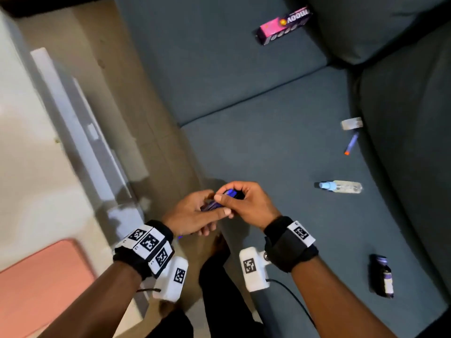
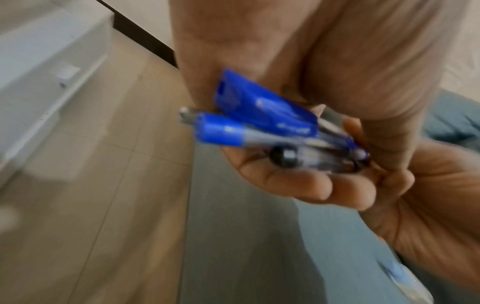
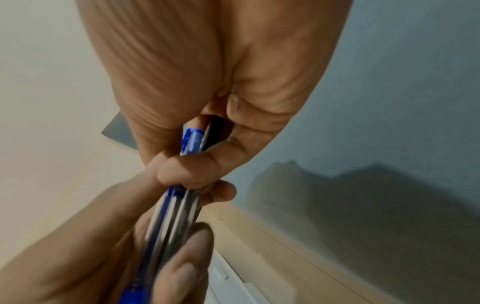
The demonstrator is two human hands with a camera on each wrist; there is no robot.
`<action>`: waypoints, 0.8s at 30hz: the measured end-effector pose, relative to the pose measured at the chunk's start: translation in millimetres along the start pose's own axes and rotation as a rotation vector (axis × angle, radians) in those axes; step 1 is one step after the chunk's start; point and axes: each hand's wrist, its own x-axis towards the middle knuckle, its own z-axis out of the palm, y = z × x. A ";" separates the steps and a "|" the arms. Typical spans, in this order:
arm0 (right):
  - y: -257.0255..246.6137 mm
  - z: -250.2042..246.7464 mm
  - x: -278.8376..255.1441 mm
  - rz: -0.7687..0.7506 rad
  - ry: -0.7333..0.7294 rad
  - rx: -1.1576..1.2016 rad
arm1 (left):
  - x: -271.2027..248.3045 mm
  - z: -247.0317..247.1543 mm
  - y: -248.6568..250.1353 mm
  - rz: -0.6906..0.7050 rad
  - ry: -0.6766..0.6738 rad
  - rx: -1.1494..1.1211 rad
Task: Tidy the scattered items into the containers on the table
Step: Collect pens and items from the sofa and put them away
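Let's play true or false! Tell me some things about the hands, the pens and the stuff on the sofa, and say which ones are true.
1. Both hands hold the bundle of blue pens. True: the left hand and the right hand grip it together.
2. The spray bottle stands upright. False: it lies on its side on the sofa.
3. The pink box lies on the far seat cushion. True.
4. The right hand holds the dark bottle. False: that bottle lies alone on the sofa, apart from both hands.
5. A small pen with an orange tip lies on the floor. False: it lies on the sofa near the backrest.
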 end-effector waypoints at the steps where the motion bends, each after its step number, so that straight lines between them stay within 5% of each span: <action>1: -0.4 6.2 4.3 -0.001 0.025 0.007 | -5.9 -10.6 -2.2 0.012 0.054 -0.044; 7: -9.4 92.4 9.9 -0.029 0.199 0.176 | -78.2 -86.5 -28.7 0.110 0.498 -0.332; 15: -19.1 298.8 -32.6 -0.085 0.094 0.131 | -223.2 -157.1 -103.2 0.263 0.714 -0.413; 24: -11.8 479.9 -47.2 -0.022 -0.107 -0.072 | -388.4 -230.7 -229.4 0.163 1.022 -0.463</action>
